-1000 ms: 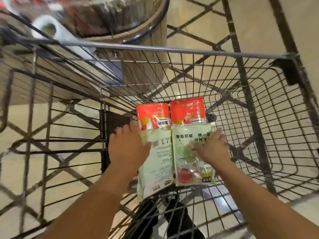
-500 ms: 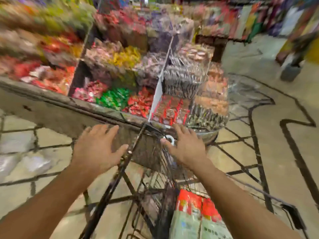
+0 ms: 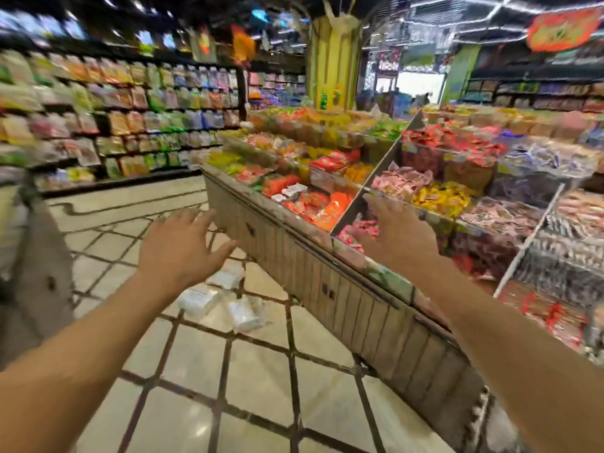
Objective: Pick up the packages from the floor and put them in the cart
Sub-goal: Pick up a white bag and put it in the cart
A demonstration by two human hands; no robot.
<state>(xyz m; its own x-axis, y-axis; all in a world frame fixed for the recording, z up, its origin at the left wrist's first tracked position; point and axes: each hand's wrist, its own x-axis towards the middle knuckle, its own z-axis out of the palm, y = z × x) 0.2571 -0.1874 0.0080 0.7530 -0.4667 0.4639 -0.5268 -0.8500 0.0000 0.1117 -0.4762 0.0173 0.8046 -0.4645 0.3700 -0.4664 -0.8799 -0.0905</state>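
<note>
Both hands, left (image 3: 178, 246) and right (image 3: 397, 235), are spread and empty. Three white packages (image 3: 240, 313) lie on the floor (image 3: 261, 387) beside the display. The cart is not visible; pickup remains.

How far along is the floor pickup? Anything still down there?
Not finished. Both the left hand and the right hand are open and empty, held out in front. Three white packages still lie on the tiled floor beside the display bin. The cart is out of view.
</note>
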